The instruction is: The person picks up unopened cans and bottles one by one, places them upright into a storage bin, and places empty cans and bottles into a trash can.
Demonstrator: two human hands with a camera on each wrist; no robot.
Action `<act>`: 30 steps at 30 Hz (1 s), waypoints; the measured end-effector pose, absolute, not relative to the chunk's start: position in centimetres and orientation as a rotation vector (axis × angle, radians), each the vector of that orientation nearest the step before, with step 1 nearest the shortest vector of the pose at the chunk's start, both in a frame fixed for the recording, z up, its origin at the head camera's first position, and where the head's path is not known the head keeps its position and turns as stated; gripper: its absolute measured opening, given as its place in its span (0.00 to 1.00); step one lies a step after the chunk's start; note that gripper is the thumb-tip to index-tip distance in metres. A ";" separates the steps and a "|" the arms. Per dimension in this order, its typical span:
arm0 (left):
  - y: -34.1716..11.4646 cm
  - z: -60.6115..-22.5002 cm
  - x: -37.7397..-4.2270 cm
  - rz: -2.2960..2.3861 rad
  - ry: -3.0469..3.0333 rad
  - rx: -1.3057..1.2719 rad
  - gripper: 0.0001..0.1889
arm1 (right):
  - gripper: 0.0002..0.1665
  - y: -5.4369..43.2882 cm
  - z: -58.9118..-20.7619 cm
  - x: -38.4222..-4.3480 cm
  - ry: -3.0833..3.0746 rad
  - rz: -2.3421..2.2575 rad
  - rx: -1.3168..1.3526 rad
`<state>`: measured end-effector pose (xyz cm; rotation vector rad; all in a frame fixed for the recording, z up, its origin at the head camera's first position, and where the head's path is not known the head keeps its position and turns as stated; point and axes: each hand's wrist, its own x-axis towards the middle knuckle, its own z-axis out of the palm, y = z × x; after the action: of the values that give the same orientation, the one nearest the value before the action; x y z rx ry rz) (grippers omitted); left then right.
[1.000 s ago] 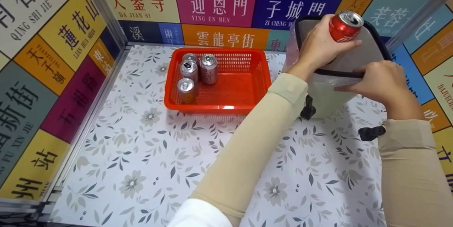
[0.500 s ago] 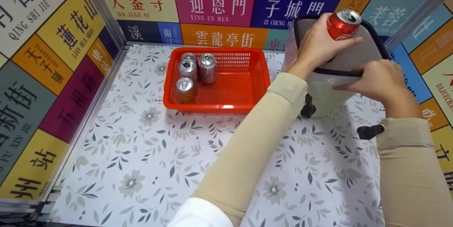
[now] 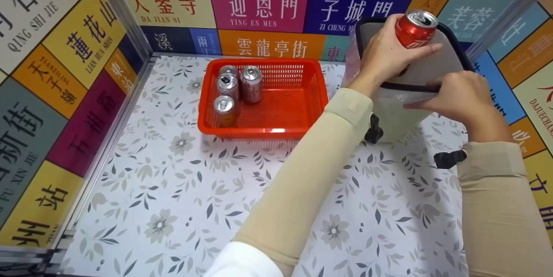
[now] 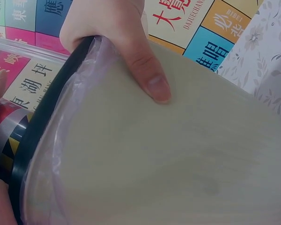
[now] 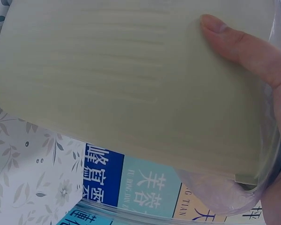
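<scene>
A red, opened drink can [image 3: 415, 30] is held by my left hand [image 3: 386, 50], its top tilted up, over the mouth of a pale bin [image 3: 399, 117] at the right. Fingers wrap behind the can and the thumb lies across its front. The bin has a dark rim and a thin plastic liner. My right hand [image 3: 464, 95] grips the near right part of that rim. In the right wrist view its thumb [image 5: 243, 51] presses the bin's outer wall; the left wrist view shows the same thumb [image 4: 152, 77], with part of the can [image 4: 9, 133] at the left edge.
A red plastic basket [image 3: 281, 132] stands left of the bin, with several silver-topped cans [image 3: 252, 87] in its left half. Flower-patterned covering [image 3: 160, 225] lies over the table. Walls with coloured sign panels [image 3: 259, 7] and metal posts enclose the back and sides.
The scene sits slightly further left in the head view, and the can has shifted a little left with my left hand. Both hands keep the same hold.
</scene>
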<state>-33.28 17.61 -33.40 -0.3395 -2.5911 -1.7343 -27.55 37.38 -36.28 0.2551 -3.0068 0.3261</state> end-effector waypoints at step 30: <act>17.7 -33.4 -33.3 -1.682 -2.636 -0.327 0.47 | 0.35 37.4 -36.4 -27.6 -2.995 0.341 0.257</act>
<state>-33.29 17.73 -33.35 -0.3272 -2.6357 -1.6823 -27.57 37.44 -36.35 0.2571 -2.9945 0.3408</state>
